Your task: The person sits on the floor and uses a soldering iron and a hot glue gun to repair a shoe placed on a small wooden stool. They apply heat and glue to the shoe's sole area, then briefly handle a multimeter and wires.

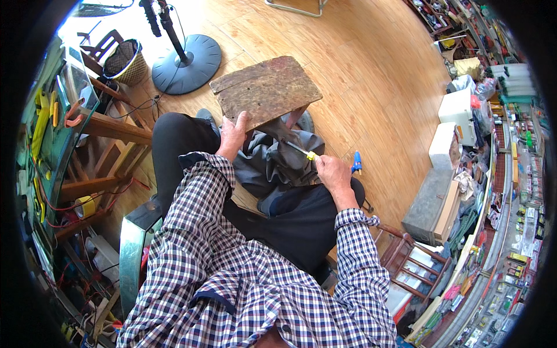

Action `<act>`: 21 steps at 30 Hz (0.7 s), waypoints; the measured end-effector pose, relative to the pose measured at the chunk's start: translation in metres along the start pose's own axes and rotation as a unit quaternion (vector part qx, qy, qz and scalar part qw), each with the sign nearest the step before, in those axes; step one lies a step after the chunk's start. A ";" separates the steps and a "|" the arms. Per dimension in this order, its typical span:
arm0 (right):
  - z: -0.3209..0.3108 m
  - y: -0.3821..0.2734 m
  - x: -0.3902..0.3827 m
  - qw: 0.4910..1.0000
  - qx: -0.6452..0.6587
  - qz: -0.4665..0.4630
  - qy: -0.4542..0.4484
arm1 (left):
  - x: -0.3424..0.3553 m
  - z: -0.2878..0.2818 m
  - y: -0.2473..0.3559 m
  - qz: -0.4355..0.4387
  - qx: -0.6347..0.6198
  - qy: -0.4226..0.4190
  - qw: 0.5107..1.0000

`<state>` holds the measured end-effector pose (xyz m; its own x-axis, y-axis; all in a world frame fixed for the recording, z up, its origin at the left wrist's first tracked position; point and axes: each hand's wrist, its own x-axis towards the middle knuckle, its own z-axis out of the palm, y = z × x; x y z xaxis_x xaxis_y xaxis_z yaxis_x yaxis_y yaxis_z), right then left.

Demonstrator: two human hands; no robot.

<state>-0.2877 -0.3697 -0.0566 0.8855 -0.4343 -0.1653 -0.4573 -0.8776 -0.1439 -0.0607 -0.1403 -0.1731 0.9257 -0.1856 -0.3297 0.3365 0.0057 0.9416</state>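
Observation:
A small wooden stool with a worn, stained top stands tilted or angled before my knees. My left hand grips its near left edge, thumb on the top. In my right hand is a screwdriver with a yellow handle, its shaft reaching toward the dark underside below the stool's near edge; the exact contact is hard to make out. Dark crumpled cloth lies beneath the stool between my legs. A blue glue-gun-like tool is on the wood floor just right of my right hand.
A stand with a round black base and a basket are ahead left. A glass-topped wooden table with cables is at left. White boxes, a grey block, a wooden chair and crowded shelves line the right.

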 end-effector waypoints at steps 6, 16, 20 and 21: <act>-0.009 0.006 -0.002 0.998 0.058 -0.002 -0.021 | 0.005 -0.002 -0.006 0.000 0.014 -0.002 1.000; -0.042 0.030 -0.018 0.807 0.574 0.130 -0.055 | 0.005 0.000 -0.007 -0.009 0.020 -0.012 1.000; -0.055 0.031 -0.018 0.792 0.597 0.127 -0.011 | 0.022 -0.009 -0.027 0.028 0.079 0.015 0.996; -0.056 0.035 -0.020 0.777 0.617 0.127 -0.006 | 0.023 -0.007 -0.028 0.040 0.100 0.023 0.994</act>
<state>-0.3170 -0.4026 -0.0039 0.7564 -0.5533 -0.3489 -0.3545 0.1015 -0.9295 -0.0476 -0.1375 -0.2071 0.9566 -0.1467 -0.2517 0.2248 -0.1776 0.9581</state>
